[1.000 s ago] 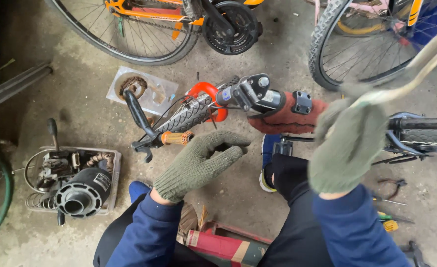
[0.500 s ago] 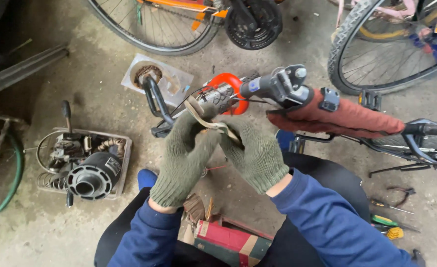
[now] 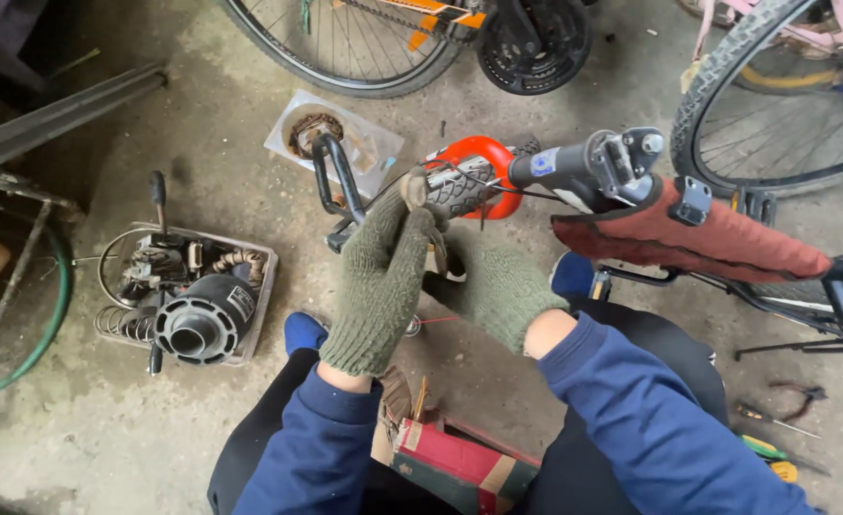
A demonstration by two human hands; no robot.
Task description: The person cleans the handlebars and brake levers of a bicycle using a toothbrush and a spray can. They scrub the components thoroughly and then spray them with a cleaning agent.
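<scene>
From the head camera we look down at our two gloved hands working at the end of a bicycle handlebar above the concrete floor (image 3: 154, 420). Our left hand (image 3: 383, 277) is closed around the handlebar grip (image 3: 460, 186), fingers wrapped over its grey ribbed end. Our right hand (image 3: 498, 291) sits just below it, curled, though whether it pinches anything we cannot tell (the left glove covers its fingertips). The grip lies between the orange bell (image 3: 488, 167) and our left glove. To do this well, we should hold the bar steady and keep the grip square to it. A box of motor parts (image 3: 193, 296) rests near the floor's left edge. The red seat cover (image 3: 708, 238) hides the frame beneath.
</scene>
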